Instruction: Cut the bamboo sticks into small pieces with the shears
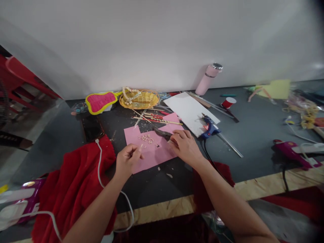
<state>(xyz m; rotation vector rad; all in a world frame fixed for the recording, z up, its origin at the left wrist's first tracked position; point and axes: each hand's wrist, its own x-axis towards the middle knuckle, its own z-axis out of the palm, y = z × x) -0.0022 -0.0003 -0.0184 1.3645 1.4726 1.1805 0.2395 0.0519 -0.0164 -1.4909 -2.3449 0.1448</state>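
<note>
Head-worn view of a dark table point(157, 189), seen from above by a person working with two bare hands. Nearest, at the left, a crumpled red cloth point(76, 179) lies under a white cable point(100, 158). Beyond the table's front edge, both hands are over a sheet of pink paper point(157, 158). The left hand point(128, 159) has its thumb and forefinger pinched; the picture is soft here, but they seem to hold a small pale piece point(141, 147). The right hand point(186, 145) has its fingers curled round the handles of dark pliers point(161, 132), whose nose points left above the paper. A scatter of similar short pieces point(146, 138) lies on the paper between the hands.

The step in hand looks like working on small pieces with the pliers; the next move would call for a fine pinch, with fingertips clear of the tool's bite.

Just behind the paper lie thin sticks point(152, 118), with a phone point(92, 128) to the left and a blue glue gun point(210, 128) to the right, at the edge of a white board point(188, 109). Farthest back are a wicker basket point(149, 100) and a pink bottle point(207, 80) near the pale wall point(152, 40).
</note>
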